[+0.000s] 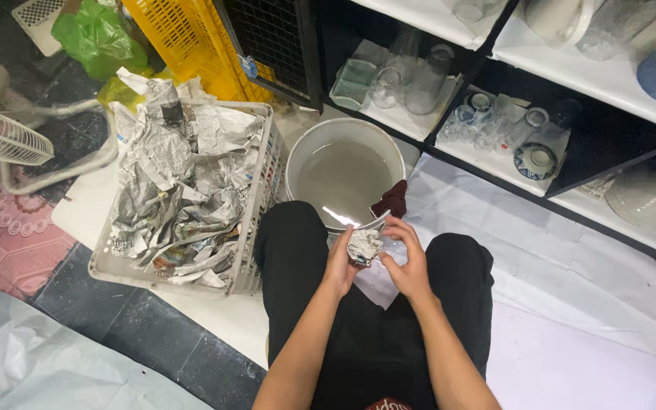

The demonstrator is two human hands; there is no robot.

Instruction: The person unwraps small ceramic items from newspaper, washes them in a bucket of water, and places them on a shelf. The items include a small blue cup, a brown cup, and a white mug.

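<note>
The wad [364,245] of crumpled newspaper sits between both hands, and whatever it wraps is mostly hidden; only a thin pale rim shows above it, too little to tell its kind. The left hand [340,262] closes on the wad's left side, and the right hand [406,258] cups it from the right, fingers curled over the top. The wad hangs above the knees, just in front of the bucket [343,176] of cloudy water. A dark red cloth [391,200] drapes over the bucket's rim. The basket [256,228] of loose newspaper stands to the left, its contents buried.
</note>
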